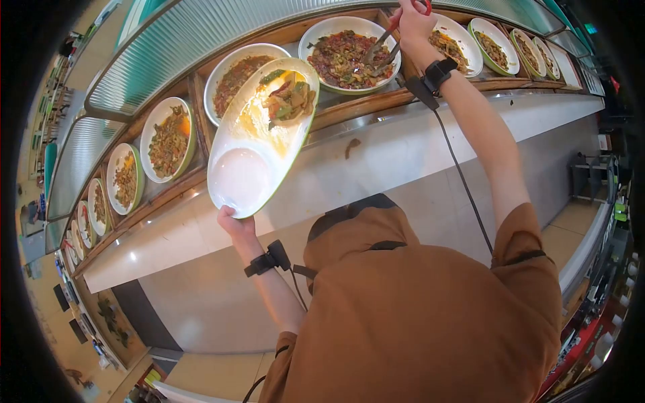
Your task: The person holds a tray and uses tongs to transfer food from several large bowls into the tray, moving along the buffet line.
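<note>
Here the oval plate (242, 173) is held tilted over the counter's wooden edge (359, 114) by the left hand (236, 225), its fingers clamped on the near rim; cooked vegetables (289, 102) are carried at the far end, and a neighbouring bowl (225, 67) is partly covered. Up top, red-handled tongs (383, 41) are gripped by the right hand's (415, 23) closed fingers, their tips dipped, slightly apart, into a food-filled bowl (307, 37).
</note>
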### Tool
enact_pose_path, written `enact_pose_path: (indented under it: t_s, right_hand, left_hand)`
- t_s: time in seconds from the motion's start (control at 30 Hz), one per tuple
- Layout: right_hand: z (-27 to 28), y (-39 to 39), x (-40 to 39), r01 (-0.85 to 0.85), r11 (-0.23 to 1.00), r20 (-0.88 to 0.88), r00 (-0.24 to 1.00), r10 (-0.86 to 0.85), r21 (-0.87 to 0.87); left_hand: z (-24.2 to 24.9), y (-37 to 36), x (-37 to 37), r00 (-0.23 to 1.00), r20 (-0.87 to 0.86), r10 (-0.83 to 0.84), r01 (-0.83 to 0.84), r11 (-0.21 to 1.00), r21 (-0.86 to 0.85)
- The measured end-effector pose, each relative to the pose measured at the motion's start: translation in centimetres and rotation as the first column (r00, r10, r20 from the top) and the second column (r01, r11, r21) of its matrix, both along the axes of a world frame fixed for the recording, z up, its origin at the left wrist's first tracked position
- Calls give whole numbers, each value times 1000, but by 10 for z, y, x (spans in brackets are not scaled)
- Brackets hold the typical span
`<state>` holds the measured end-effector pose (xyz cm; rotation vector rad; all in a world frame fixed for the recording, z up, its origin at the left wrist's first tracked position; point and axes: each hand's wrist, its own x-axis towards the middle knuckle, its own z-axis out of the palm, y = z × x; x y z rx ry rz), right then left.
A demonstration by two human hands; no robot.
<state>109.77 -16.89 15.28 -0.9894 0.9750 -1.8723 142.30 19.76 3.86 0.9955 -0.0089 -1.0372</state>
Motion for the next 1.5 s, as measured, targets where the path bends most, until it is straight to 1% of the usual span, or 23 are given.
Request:
enact_pose_path:
  t_s: [0.03,0.07,0.17,0.2,0.23,0.3,0.33,0.43,0.53,0.63,0.67,0.77,0.9,1.03,1.13,1.23,1.33,1.43,1.5]
  right_hand:
    - [-1,-3,-1,-11,1000,31,999,11,4]
    - [-6,-11,-5,-1,999,11,1000,1,-52]
    - [0,-13,-8,44,999,-9,999,-44,14]
    - [-2,-18,-8,31,998,115,993,-25,-46]
    - [2,-10,-14,75,997,-94,993,-73,20]
    - [-2,-22,-18,100,991,-147,985,-86,94]
    - [-5,-28,-18,117,990,-191,976,-102,73]
    - [-20,-40,-16,222,964,-381,912,-153,145]
    - [-22,-33,-6,219,961,-386,912,-139,171]
    - [-19,-17,10,334,919,-494,848,-195,210]
    - [-17,-10,11,313,917,-509,847,-151,248]
    - [-31,-13,17,475,853,-587,761,-275,216]
    - [-22,-3,20,576,777,-566,740,-363,254]
    - [-26,-12,6,505,829,-452,814,-364,242]
    - [-35,-33,-4,468,838,-255,878,-405,280]
    - [-35,-36,-14,428,855,-274,894,-353,293]
    - [-34,-28,-18,389,850,-264,914,-309,354]
    - [-31,-28,-22,353,874,-206,932,-298,333]
    - [-24,-26,-20,306,905,-105,952,-287,297]
  left_hand:
    - [1,0,-1,1000,9,5,-5,1000,12]
    - [3,0,-2,1000,18,9,-10,1000,24]
    - [-2,2,-1,999,11,37,-37,999,20]
    - [-5,1,0,999,3,42,-42,999,1]
    - [-6,1,0,999,-5,51,-51,999,-3]
    - [-9,2,-1,998,-18,67,-68,997,-22]
    - [-12,-1,-1,998,-9,57,-58,998,-28]
    - [-14,6,3,999,1,42,-42,999,4]
    - [-9,1,1,999,-9,40,-40,999,-8]
    - [-8,-2,0,999,-24,30,-31,999,-24]
    - [-12,1,3,999,-28,18,-19,999,-33]
    - [-17,2,6,1000,-23,6,-7,999,-54]
    - [-15,3,7,999,-32,-8,6,999,-53]
    - [-12,3,5,999,-33,1,-2,1000,-28]
    - [-9,1,6,1000,-29,-4,3,1000,-27]
    - [-7,3,5,999,-40,-10,9,1000,-23]
    - [-3,0,5,999,-41,-13,11,999,-48]
    - [-2,1,2,999,-47,-25,22,998,-60]
    - [1,1,2,998,-50,-30,28,998,-52]
